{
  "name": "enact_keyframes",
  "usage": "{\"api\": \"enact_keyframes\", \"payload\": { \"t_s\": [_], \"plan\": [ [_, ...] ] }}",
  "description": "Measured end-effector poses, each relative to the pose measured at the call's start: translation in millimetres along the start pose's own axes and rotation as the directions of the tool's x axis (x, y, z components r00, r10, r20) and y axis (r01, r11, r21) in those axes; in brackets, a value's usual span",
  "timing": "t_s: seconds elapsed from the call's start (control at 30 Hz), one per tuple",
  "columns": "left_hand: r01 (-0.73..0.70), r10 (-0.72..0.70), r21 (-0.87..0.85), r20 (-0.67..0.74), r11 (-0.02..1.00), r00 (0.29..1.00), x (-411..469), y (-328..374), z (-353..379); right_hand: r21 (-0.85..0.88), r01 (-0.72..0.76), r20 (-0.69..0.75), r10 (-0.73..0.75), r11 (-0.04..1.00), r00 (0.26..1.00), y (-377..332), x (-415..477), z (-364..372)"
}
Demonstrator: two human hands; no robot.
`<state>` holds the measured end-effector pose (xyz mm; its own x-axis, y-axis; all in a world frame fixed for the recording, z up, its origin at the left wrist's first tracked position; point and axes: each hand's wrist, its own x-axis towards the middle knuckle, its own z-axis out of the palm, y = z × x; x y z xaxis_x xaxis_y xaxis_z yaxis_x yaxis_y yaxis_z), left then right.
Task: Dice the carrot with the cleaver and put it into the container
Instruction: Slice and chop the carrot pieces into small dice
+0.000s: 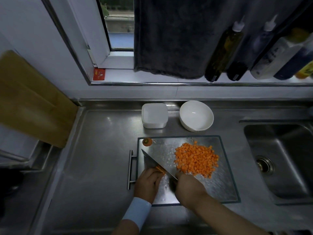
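A stainless steel counter [101, 150] runs below a window sill [152, 77], with a sink [279, 158] set in at the right. A dark towel [169, 39] hangs over the sill beside a row of bottles [223, 48]. A wooden board [33, 99] leans at the left. A cutting board [225, 184] with a bar handle on its left edge lies flat on the counter.

The left hand [147, 182] is palm down on the near-left part of the cutting board. Its fingers are curled and hold down a small bundle of carrot strips [160, 170]. A light blue cuff [138, 211] covers the wrist.

The right hand [188, 185] is wrapped around the handle of the cleaver [152, 160]; the handle itself is hidden by the hand. The blade runs diagonally from the hand toward the far left and meets the carrot strips just beside the left fingertips.

The diced carrot [196, 160] forms 1 loose heap of small orange cubes right of the blade, on the cutting board. 1 carrot end [147, 142] lies at the board's far-left corner, apart from the heap.

The container [154, 115] is translucent white and square with rounded corners. It stands on the counter behind the cutting board. A white bowl [196, 116] stands just beside it on the right.
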<state>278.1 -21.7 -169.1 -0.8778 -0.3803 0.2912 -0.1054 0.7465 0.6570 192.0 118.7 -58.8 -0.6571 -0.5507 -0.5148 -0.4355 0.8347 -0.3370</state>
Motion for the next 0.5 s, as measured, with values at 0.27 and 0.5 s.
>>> {"api": "enact_keyframes", "payload": {
  "t_s": [0.27, 0.5],
  "plan": [
    [-0.022, 0.021, -0.022, -0.045, 1.000, 0.999, 1.8, 7.9, -2.6, -0.025, 0.030, -0.039, -0.031, 0.999, 0.999, -0.7, 9.5, 5.4],
    [-0.037, 0.037, 0.037, -0.008, 0.999, 0.999, -3.5, 4.0, 0.5, -0.044, 0.001, -0.043, -0.003, 0.999, 0.999, 12.6, -5.2, 12.8]
  ]
}}
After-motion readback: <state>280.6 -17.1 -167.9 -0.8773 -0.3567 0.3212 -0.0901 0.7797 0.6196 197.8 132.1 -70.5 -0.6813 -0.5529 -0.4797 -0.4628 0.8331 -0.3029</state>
